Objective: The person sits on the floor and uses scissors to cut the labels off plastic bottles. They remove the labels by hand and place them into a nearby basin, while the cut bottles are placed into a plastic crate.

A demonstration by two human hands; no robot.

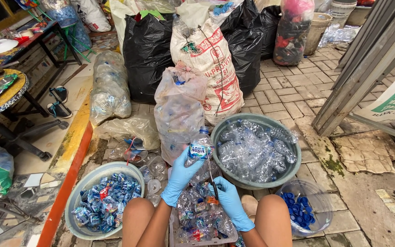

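My left fingers (179,176) grasp the labelled bottle (199,148) at frame centre, right fingers (227,199) clench the blade (211,176); best cut away from glove.

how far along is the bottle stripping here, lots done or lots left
Done: the grey basin holds many bare clear bottles, the green basin is full of peeled blue labels, and the clear bowl holds blue caps.

In hand: the left hand grips a labelled bottle; the right hand holds a thin tool against it.

Left: the crate between the knees is full of labelled bottles, with stuffed sacks behind.
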